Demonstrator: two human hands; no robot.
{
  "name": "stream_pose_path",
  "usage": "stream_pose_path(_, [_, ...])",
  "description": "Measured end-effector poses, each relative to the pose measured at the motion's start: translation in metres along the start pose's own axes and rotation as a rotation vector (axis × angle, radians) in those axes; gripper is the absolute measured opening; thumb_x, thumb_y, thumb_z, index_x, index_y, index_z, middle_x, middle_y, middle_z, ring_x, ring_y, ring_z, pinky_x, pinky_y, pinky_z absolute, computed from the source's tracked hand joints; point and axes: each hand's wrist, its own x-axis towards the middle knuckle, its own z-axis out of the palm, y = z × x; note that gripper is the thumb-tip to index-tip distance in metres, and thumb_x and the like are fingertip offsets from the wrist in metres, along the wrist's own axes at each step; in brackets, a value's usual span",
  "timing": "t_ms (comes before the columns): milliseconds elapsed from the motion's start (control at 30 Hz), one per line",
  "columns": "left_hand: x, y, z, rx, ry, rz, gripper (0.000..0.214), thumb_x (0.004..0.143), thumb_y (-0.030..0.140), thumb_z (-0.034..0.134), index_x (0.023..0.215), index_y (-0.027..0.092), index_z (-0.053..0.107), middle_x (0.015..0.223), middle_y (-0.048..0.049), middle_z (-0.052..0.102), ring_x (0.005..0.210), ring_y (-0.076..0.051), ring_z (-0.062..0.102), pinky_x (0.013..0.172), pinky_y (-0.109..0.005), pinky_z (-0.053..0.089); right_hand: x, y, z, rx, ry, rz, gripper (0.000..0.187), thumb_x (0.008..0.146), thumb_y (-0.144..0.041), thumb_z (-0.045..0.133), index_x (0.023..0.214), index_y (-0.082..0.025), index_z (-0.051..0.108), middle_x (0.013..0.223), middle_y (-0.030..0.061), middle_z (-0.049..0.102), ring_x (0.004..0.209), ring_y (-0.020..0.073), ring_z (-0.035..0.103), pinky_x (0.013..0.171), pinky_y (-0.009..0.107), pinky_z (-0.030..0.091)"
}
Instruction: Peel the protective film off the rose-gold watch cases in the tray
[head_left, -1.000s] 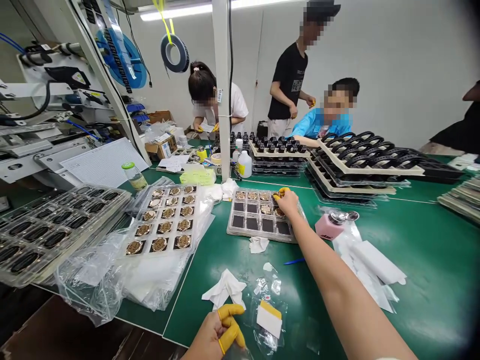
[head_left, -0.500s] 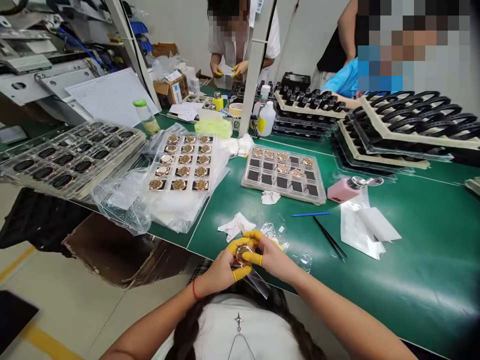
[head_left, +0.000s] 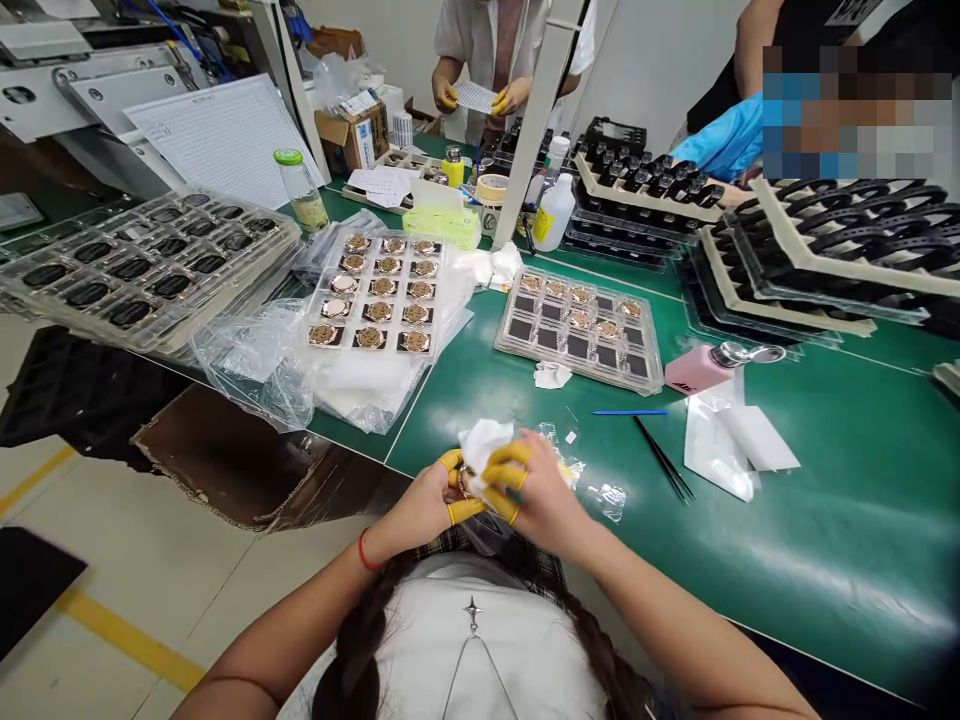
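Presently, one watch (head_left: 464, 484) is at the table's (head_left: 825, 520) near edge, gripped in the left hand's (head_left: 424, 505) curled fingers; the right hand (head_left: 546, 500), closed on one tissue (head_left: 484, 438), holds it against the watch. Beyond are one blue stick (head_left: 630, 412), one tweezers (head_left: 660, 455), one pink bottle (head_left: 697, 370), a six-watch tray (head_left: 574, 368) and a fifteen-watch tray (head_left: 363, 288).

Matt paper tissue (head_left: 483, 440), shiny metallic watch case (head_left: 464, 483), smooth glossy tabletop (head_left: 810, 530)
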Motion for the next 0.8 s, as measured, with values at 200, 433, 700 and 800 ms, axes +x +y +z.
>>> stream_pose_path(200, [0.001, 0.005, 0.003, 0.040, -0.004, -0.002, 0.055, 0.074, 0.024, 0.069, 0.123, 0.016, 0.047, 0.103, -0.0084, 0.065, 0.086, -0.019, 0.064, 0.076, -0.030, 0.051, -0.010, -0.012, 0.012, -0.024, 0.034, 0.021, 0.022, 0.089, -0.020, 0.048, 0.100, -0.029, 0.064, 0.086, 0.0035, 0.062, 0.084, 0.0192, 0.049, 0.093, 0.043, 0.031])
stream_pose_path(433, [0.007, 0.004, 0.007, 0.132, 0.038, 0.010, 0.053, 0.074, 0.025, 0.069, 0.121, 0.015, 0.048, 0.100, -0.0075, 0.067, 0.085, -0.019, 0.065, 0.075, -0.030, 0.052, -0.007, 0.005, 0.013, -0.014, 0.024, 0.060, 0.018, 0.088, -0.022, 0.049, 0.097, -0.026, 0.064, 0.088, 0.0048, 0.063, 0.086, 0.0206, 0.050, 0.092, 0.042, 0.032])
stream_pose_path(700, [0.002, 0.004, -0.001, 0.175, 0.156, 0.170, 0.050, 0.083, 0.030, 0.061, 0.127, 0.020, 0.039, 0.121, -0.0118, 0.061, 0.106, -0.022, 0.062, 0.095, -0.037, 0.047, -0.006, 0.014, -0.010, 0.258, -0.007, 0.361, 0.012, 0.085, -0.023, 0.051, 0.089, -0.022, 0.063, 0.094, 0.0048, 0.065, 0.090, 0.0213, 0.053, 0.083, 0.039, 0.039])
stream_pose_path(800, [-0.002, 0.001, -0.003, 0.204, 0.078, 0.170, 0.047, 0.086, 0.030, 0.056, 0.128, 0.021, 0.039, 0.128, -0.0132, 0.057, 0.106, -0.023, 0.063, 0.095, -0.037, 0.047, -0.006, 0.004, -0.010, 0.483, -0.139, 0.428, 0.011, 0.081, -0.021, 0.052, 0.077, -0.021, 0.061, 0.084, 0.0022, 0.064, 0.082, 0.0182, 0.055, 0.078, 0.034, 0.041])
